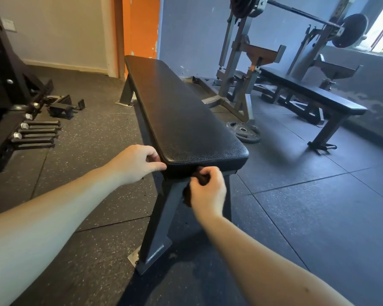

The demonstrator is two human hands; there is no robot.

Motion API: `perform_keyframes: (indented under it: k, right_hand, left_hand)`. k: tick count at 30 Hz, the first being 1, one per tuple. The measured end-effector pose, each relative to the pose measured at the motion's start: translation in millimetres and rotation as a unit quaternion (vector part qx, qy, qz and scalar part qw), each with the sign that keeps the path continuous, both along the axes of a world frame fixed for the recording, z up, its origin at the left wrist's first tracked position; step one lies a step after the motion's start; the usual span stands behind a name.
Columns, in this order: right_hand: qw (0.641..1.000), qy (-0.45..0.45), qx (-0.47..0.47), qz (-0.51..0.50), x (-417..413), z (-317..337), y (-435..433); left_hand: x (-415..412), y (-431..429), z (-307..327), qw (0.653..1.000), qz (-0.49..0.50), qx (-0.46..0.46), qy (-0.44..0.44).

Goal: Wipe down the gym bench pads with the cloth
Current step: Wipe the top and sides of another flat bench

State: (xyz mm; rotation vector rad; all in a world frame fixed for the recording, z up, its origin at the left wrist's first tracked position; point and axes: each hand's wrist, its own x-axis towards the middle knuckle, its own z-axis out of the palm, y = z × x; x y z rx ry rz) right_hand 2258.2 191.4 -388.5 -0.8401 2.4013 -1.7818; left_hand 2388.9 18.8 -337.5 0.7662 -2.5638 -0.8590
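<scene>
cloth | right hand clutches it under bench pad | left hand pinches pad corner

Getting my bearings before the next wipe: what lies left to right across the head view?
Black rack → steel pins on the floor → left hand gripping the bench pad → right hand holding the cloth → weight plate → second bench.

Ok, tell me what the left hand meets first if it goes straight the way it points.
The near corner of the pad: the left hand seems to grip it now, though depth is unclear.
</scene>
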Motion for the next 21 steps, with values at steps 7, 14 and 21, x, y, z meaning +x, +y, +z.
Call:
perform_keyframes:
  k: [7,14,21]
  right_hand:
    - [0.996,-0.06,-0.032,-0.064,4.8,0.2,-7.0]
    - [0.995,-0.074,-0.014,0.072,46.3,-9.7,-18.0]
    - [0.993,-0.036,-0.096,-0.063,-16.1,25.3,-3.5]
  left_hand:
    - [0.0,-0.8,-1.6,0.999,0.014,-0.029,-0.002]
    - [1.2,-2.9,-4.3,1.0,0.016,-0.021,0.008]
    - [1.7,-7.9,-2.2,0.999,0.022,-0.021,0.01]
